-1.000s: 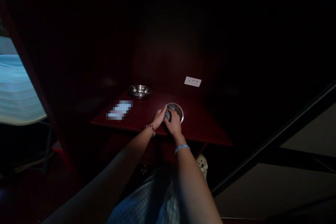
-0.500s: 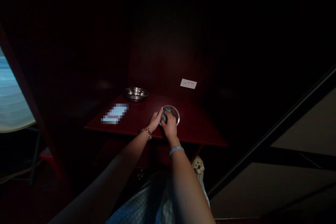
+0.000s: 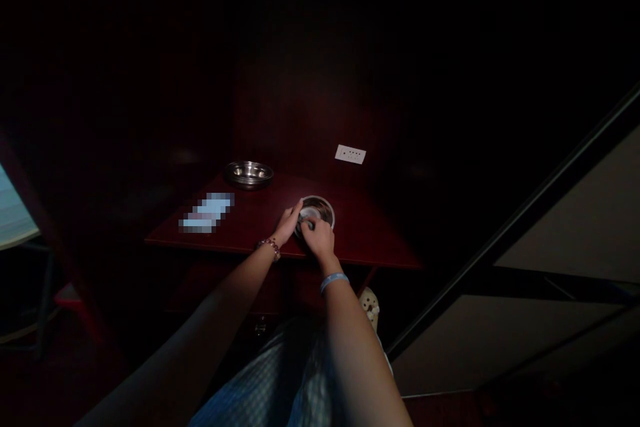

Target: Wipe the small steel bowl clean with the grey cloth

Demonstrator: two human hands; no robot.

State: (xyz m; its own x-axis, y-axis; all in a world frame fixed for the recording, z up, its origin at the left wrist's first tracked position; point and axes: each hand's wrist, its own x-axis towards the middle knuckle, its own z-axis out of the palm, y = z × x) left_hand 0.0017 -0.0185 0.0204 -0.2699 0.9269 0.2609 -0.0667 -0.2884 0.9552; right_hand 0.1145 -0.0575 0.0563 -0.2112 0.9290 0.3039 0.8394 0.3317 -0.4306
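A shiny metal bowl [image 3: 324, 207] sits near the front edge of the dark red tabletop [image 3: 373, 233]. My left hand [image 3: 287, 223] is closed on its left rim, with the thumb along the near side. My right hand [image 3: 320, 236] reaches into the bowl, its fingers curled round a grey cloth [image 3: 303, 220] against the left inner wall. Most of the cloth is hidden by the fingers. Farther back on the left stand metal bowls [image 3: 249, 183] that look stacked.
A pixelated bright rectangle [image 3: 207, 213] lies on the tabletop's left side. A white socket plate [image 3: 351, 154] is fixed to the back wall. Below the table's right side shows a cream clog [image 3: 369, 304]. A red stool [image 3: 73, 296] stands at the lower left.
My right hand has shifted lower and to the left inside the bowl, its fingers more curled. Less cloth shows and more of the shiny bottom. The whole view has swung slightly right.
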